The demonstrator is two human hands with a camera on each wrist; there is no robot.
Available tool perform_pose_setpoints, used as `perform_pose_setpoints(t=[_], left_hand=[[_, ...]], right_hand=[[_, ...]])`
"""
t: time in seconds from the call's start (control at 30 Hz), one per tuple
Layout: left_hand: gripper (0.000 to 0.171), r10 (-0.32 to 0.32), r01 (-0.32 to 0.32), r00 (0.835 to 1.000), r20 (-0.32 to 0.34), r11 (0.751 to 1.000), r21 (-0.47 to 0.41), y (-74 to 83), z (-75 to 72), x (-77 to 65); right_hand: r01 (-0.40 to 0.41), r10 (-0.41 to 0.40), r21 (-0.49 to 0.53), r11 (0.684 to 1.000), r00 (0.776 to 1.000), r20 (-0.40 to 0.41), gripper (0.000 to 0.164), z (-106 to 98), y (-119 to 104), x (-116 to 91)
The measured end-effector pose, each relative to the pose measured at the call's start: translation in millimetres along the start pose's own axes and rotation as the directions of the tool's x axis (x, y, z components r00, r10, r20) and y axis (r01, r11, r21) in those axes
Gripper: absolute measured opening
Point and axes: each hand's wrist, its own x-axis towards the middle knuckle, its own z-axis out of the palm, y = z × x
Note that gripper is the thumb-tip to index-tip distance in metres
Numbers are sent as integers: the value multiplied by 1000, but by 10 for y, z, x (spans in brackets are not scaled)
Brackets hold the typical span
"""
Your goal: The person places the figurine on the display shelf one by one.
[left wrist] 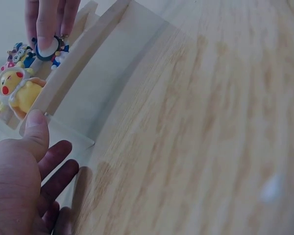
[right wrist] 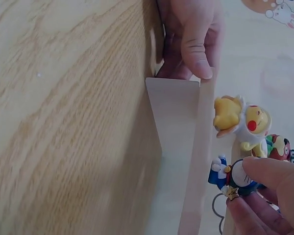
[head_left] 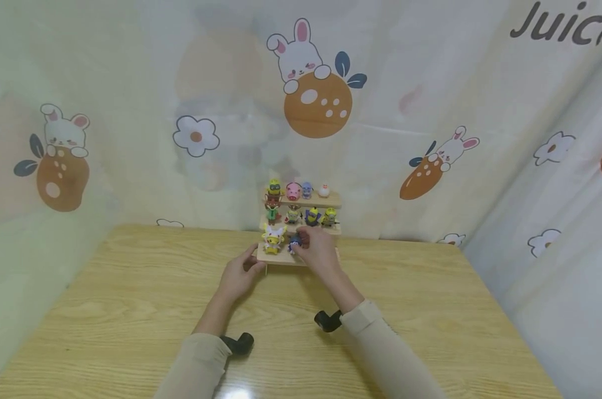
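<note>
A small three-tier wooden display shelf (head_left: 281,258) holds rows of toy figurines. My left hand (head_left: 238,275) grips its left end, the thumb (left wrist: 36,128) on the bottom tier's front corner and the fingers beside the side panel. My right hand (head_left: 317,248) pinches a blue-and-white cat figurine (right wrist: 240,176) by its head, over the bottom tier. Left of it on that tier stands a yellow figurine in a white hood (head_left: 273,241). In the right wrist view, the cat figurine has a gold star at its front.
On the middle tier are a brown-and-green figurine (head_left: 272,213) and several yellow ones. The top tier carries a pink pig (head_left: 293,191), a small white figurine (head_left: 324,191) and others. A patterned curtain (head_left: 231,183) hangs behind the wooden table (head_left: 156,299).
</note>
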Motion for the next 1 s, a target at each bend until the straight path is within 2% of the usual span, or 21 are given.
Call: perform_pose_setpoints(t=[0.47,0.8,1.0], left_hand=[[61,14,-14,1000,-3,1000,7,-15,5,13],[61,15,-15,1000,-9,1000,11,-31,8,-8],[61,14,-14,1000,-5,999,-33,-44,-16,-10]], right_hand=[[17,-17,-18,1000,1000,9,39,44,-28,24],[29,-28,-73,997,999,16,40,59,-44,33],[23,-20,-82,996,999,38,43,56,-51,40]])
